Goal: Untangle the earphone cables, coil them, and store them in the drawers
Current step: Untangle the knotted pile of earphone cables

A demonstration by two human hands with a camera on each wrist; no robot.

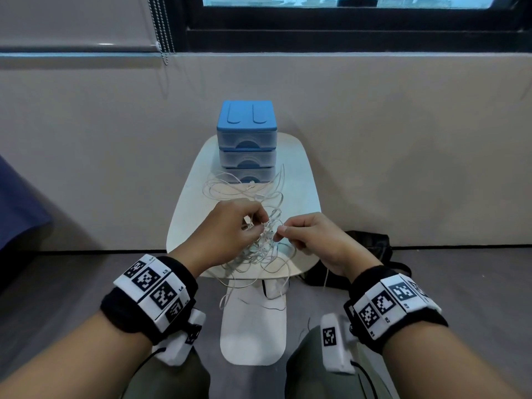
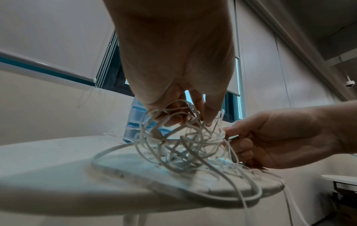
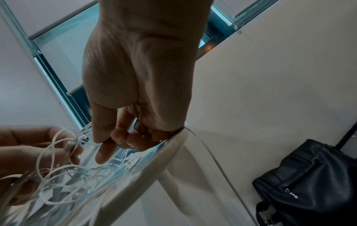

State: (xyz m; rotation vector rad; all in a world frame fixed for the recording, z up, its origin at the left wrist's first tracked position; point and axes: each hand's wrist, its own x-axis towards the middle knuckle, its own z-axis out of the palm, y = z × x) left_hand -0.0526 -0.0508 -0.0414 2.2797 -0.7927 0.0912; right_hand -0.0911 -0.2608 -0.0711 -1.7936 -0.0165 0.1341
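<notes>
Both hands work a knot of white earphone cables [image 1: 260, 240] over the near half of a small white table [image 1: 305, 180]. Left hand [image 1: 227, 226] has fingers curled, pinching strands at the top of the tangle; wrist view shows its fingertips [image 2: 209, 117] buried in the loops. Right hand [image 1: 313, 240] pinches one strand between thumb and forefinger, other fingers curled under, just right of the left hand, hands nearly touching. The tangle is partly lifted, partly lying on the table; loose loops spread toward the far edge and several strands hang off the near edge. A blue drawer unit [image 1: 247, 139] with three drawers stands at the far edge, all drawers closed, cable loops reaching its bottom drawer front. Black bag [image 3: 309, 180] on the floor right of the table, by the wall.
</notes>
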